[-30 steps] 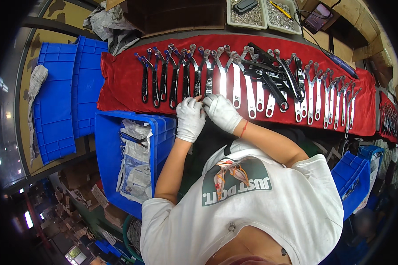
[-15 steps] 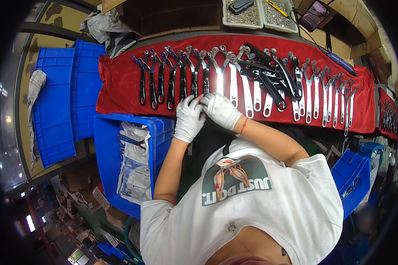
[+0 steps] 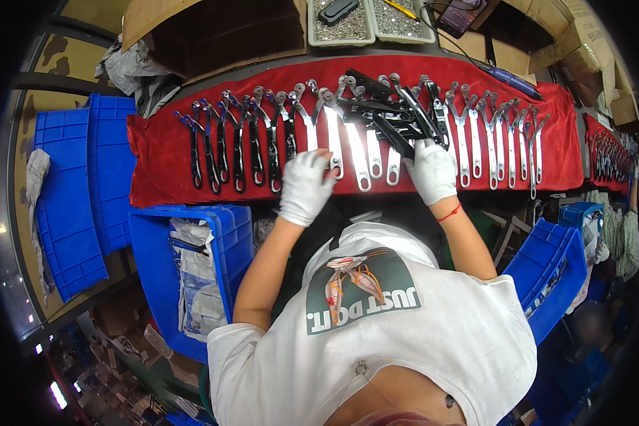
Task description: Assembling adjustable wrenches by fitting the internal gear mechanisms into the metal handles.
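Y-shaped metal tool handles lie in a row on a red cloth (image 3: pixel 170 153). Those at the left have black grips (image 3: pixel 239 156); bare silver handles (image 3: pixel 355 153) run through the middle and on to the right. A loose pile of black handle pieces (image 3: pixel 387 106) lies across the silver ones. My left hand (image 3: pixel 307 188), white-gloved with some fingertips bare, is beside the lower end of a silver handle, finger and thumb apart. My right hand (image 3: pixel 433 174), in a white glove, is at the pile's near edge, its fingers closed around the end of a black handle piece (image 3: pixel 394 135).
A blue crate (image 3: pixel 224 241) with paper-wrapped contents stands at my left, beside upright blue crates (image 3: pixel 71 192). Trays of small metal parts (image 3: pixel 341 32) and a cardboard box (image 3: pixel 241 35) are behind the cloth. A dark purple pen-shaped tool (image 3: pixel 511 82) lies at the far right edge.
My hands, together at a black-gripped handle before, have parted. The right hand moved right to the black pile; the left stays near the row's middle. The whole view has shifted slightly.
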Tool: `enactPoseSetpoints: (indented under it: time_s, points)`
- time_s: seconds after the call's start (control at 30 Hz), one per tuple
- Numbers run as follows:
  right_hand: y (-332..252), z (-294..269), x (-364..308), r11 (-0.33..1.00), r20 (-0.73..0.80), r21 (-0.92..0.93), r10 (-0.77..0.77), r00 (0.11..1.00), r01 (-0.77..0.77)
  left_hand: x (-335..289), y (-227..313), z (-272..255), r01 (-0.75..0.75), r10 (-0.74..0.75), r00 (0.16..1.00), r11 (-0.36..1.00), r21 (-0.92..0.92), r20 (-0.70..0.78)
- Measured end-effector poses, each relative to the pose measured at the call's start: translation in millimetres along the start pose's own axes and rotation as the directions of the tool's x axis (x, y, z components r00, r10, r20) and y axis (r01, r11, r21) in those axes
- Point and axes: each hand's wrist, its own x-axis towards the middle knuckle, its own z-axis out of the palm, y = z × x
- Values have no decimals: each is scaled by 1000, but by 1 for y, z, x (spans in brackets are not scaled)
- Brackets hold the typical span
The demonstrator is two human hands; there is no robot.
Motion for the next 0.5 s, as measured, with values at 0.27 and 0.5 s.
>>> enactPoseSetpoints:
  time_s: [0.27,0.5]
  points:
    - [5,1,-11,962,-21,268,53,998,-46,27,72,51,-184,187,982,979,-92,33]
    - [-1,-39,-24,633,115,774,-124,986,-11,20,67,52,-108,149,980,956,-272,132]
